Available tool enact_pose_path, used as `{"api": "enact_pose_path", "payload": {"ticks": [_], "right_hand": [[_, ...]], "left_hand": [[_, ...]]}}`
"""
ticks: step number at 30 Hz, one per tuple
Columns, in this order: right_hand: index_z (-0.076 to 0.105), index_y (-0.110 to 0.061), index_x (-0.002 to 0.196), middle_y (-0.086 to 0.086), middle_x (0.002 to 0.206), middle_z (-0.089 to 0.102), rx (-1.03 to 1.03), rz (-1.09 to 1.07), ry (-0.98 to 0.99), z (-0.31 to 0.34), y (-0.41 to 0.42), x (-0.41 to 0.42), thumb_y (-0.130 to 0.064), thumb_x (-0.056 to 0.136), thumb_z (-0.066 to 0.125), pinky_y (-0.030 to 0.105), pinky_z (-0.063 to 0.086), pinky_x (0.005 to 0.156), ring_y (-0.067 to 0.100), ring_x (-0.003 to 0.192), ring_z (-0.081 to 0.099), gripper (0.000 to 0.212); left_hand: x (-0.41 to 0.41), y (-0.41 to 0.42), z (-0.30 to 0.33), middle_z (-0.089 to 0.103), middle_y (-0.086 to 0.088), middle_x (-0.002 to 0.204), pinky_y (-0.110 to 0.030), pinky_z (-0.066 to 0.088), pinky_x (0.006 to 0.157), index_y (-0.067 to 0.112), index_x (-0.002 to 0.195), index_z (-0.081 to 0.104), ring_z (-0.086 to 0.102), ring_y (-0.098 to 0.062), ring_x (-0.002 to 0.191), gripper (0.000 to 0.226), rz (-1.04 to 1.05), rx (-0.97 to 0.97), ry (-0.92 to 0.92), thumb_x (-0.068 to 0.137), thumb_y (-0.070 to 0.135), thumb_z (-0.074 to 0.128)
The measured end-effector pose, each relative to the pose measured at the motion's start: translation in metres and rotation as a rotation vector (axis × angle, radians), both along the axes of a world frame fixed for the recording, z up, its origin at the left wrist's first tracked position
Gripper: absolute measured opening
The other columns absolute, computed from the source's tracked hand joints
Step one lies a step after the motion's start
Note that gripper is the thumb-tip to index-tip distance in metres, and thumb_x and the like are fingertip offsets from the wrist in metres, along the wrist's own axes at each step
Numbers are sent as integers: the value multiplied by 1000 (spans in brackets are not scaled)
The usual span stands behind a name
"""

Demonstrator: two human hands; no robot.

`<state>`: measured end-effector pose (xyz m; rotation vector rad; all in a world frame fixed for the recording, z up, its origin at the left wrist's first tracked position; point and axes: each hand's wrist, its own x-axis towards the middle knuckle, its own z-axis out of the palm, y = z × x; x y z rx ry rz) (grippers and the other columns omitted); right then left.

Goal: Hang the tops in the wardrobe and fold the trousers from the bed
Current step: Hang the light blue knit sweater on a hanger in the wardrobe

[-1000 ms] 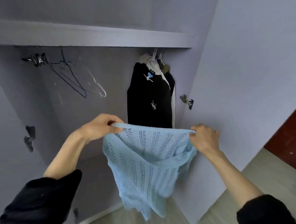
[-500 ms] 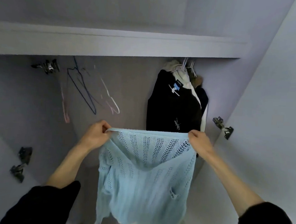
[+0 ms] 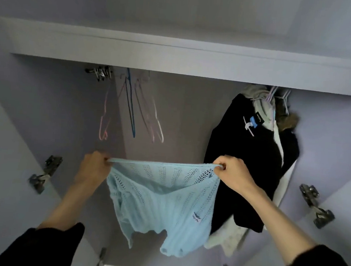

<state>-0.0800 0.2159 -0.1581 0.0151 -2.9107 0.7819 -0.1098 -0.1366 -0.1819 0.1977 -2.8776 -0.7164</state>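
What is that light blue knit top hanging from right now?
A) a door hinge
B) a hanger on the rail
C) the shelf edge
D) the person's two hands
D: the left hand and right hand each pinch a top corner of the light blue knit top, stretched between them; empty hangers hang behind.

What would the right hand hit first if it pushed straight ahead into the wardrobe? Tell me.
Most likely the black top hanging directly behind the right hand, which grips one end of the light blue knit top. Depth between them is unclear from this single view.
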Motion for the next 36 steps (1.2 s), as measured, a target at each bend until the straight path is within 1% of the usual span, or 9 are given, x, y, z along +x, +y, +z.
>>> {"api": "enact_pose_path", "payload": {"ticks": [2,5,11,15,18,22,27,31,36], "right_hand": [[72,-14,89,0,85,69,-24,5,24,-1,-3,-9,-10,81,57,25,45,73,17,81,62,17],[73,-14,85,-1,81,70,-85,-19,38,-5,-7,-19,-9,81,57,21,42,67,15,77,62,17],[73,-9,99,3,97,72,-166,-12,-129,-27,-16,-45,-9,84,60,20,44,81,15,94,64,19],[71,-9,85,7,86,68,-275,36,-284,-32,-31,-62,-4,88,57,19,44,77,13,78,61,14],[65,-3,98,7,86,63,-529,18,-291,-19,-63,-87,-3,94,46,12,42,57,7,64,54,19],[57,10,112,14,90,58,-710,23,-226,3,-109,-124,-14,97,44,27,40,71,16,77,51,31],[47,0,130,17,105,62,-885,12,-264,17,-142,-149,-21,95,55,24,44,64,20,83,57,42],[59,-1,112,8,65,55,-956,-46,-294,20,-159,-160,-1,93,47,16,38,38,12,46,48,22],[63,-13,89,-2,63,44,-990,-122,-233,26,-159,-172,-8,93,46,16,24,32,9,47,32,18]], "left_hand": [[2,1,2,62,-12,64,-32,44,55,2,74,70,58,-25,61,17,96,155,-38,87,5,59],[7,10,12,64,-12,74,-24,57,55,-6,95,64,61,-18,59,12,261,839,-125,86,-8,57],[4,19,35,65,-17,69,-41,42,96,-7,104,54,65,-23,49,18,326,1478,-316,91,-11,42],[2,25,47,63,-19,81,-36,57,70,-4,87,55,68,-25,55,16,214,1512,-386,90,-11,41],[-4,28,50,62,-16,80,-38,51,89,-3,82,56,63,-26,72,19,151,1451,-393,90,-8,40],[-8,26,54,58,-12,80,-32,54,64,1,82,56,60,-22,74,18,142,1374,-386,90,-3,41],[-9,15,56,56,-11,81,-33,50,69,4,84,55,57,-22,75,16,159,1263,-353,92,-1,41],[-6,3,54,59,-14,87,-30,51,68,2,101,56,59,-22,77,16,148,1169,-326,92,-2,43],[-5,-5,53,65,-17,95,-29,52,65,3,100,64,63,-25,81,18,198,980,-230,89,0,50]]}}
